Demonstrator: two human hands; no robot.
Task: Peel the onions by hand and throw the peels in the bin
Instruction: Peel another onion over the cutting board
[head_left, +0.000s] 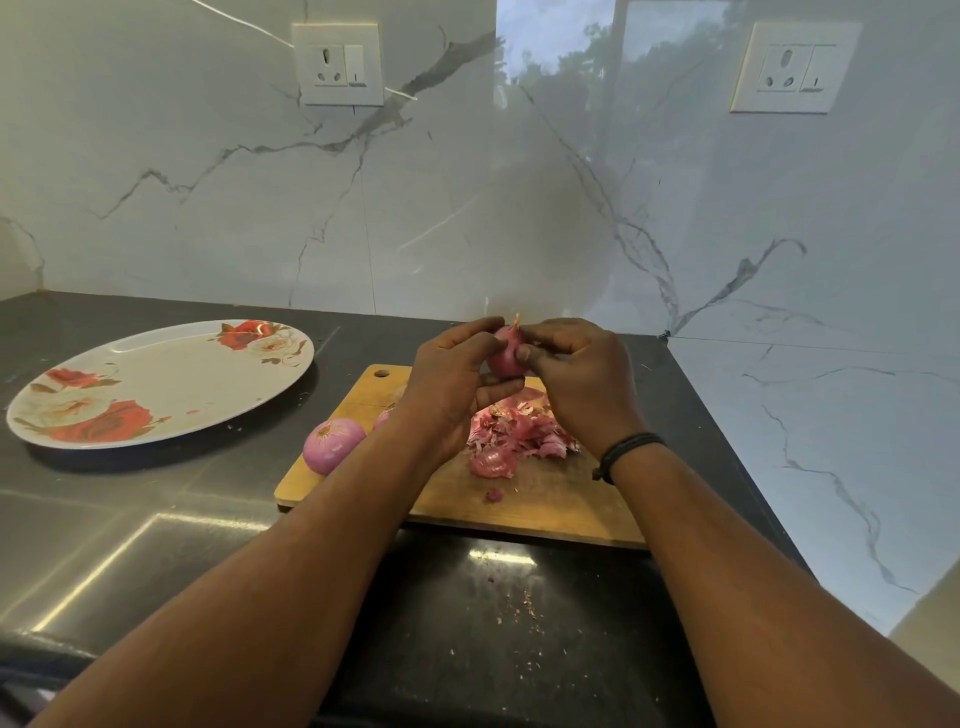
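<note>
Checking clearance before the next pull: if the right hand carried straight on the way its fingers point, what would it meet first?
Its right hand already pinches the onion; beyond that, probably the left hand, though depth is unclear.

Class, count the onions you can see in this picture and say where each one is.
3: one onion held up in both hands; a peeled onion at the cutting board's left edge; a third mostly hidden behind the left wrist. Others may be hidden.

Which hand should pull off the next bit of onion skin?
Probably the right hand: its fingers pinch at the top of the onion, by the dry tip. The left hand grips the onion from below, steadying it.
</note>
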